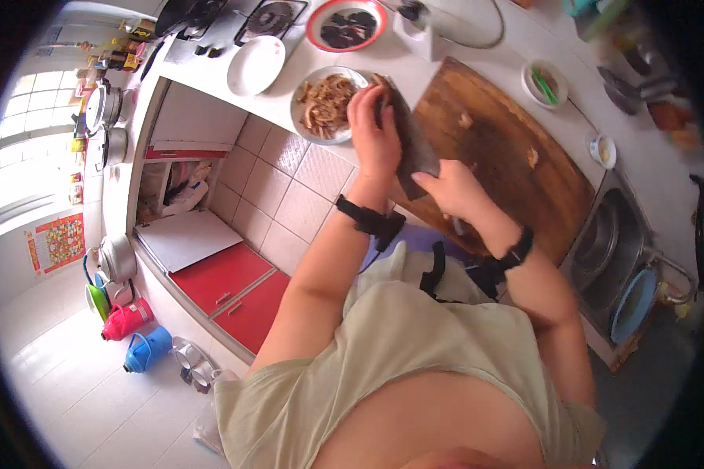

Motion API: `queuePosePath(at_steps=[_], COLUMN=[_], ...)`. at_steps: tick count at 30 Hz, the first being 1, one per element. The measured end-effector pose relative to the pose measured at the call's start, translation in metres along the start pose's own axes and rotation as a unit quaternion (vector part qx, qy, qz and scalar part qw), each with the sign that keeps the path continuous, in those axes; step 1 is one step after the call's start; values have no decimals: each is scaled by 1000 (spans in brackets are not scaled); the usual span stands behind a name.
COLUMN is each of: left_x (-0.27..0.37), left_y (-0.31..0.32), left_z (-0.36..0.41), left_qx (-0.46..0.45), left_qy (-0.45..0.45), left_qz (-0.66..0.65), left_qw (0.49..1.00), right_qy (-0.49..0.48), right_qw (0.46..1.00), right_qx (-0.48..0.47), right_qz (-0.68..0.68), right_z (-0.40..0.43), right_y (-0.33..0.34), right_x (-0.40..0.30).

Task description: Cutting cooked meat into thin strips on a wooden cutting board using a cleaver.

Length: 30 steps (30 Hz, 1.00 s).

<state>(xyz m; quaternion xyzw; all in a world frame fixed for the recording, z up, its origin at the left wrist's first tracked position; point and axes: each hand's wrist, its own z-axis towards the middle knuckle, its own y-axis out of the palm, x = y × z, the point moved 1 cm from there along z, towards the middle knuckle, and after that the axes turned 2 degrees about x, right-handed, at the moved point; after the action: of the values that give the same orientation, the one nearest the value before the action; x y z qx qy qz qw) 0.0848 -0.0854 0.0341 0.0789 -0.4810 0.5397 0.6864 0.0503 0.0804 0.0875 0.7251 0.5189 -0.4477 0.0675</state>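
A dark, broad-bladed cleaver (pixel 412 143) is held tilted beside the wooden cutting board (pixel 504 152). My right hand (pixel 459 187) grips it at its lower end. At the blade's upper end, my left hand (pixel 374 132) rests with bent fingers near some brown sliced food, over the rim of a plate. That plate (pixel 295 120) holds a heap of brown sliced food (pixel 325 105). Whether the left fingers pinch any slices or only press on the blade is hard to see. Small pale scraps (pixel 465 121) lie on the board.
An oval white dish (pixel 257 65) and a red-rimmed bowl (pixel 313 35) with dark pieces stand near the gas stove (pixel 270 17). A small bowl (pixel 528 88) with green-handled items and a little cup (pixel 592 151) are beyond the board. The metal sink (pixel 581 252) is at right.
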Motion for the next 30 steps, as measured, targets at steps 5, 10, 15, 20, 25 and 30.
queuePosePath(at_steps=[5,10,15,20,25,30], left_x=[-128,-176,-195,-188,-171,-185], left_y=[-43,-64,-69,-79,-85,-82], left_z=[54,90,114,134,146,150], left_qx=[-3,-192,-261,-331,-361,-389], left_qy=[-92,-198,-210,-208,-201,-75], left_qz=[-20,-105,-213,-169,-125,-50], left_qw=[996,956,918,905,902,917], right_qy=[1,70,127,115,112,48], right_qw=[1000,997,990,990,989,984], right_qx=[-16,29,50,72,75,120], right_qz=[-24,-28,-34,-37,-67,-124], right_z=[53,58,54,47,49,50], right_y=[54,56,63,70,71,75], right_x=[-38,-38,-40,-45,-40,-31])
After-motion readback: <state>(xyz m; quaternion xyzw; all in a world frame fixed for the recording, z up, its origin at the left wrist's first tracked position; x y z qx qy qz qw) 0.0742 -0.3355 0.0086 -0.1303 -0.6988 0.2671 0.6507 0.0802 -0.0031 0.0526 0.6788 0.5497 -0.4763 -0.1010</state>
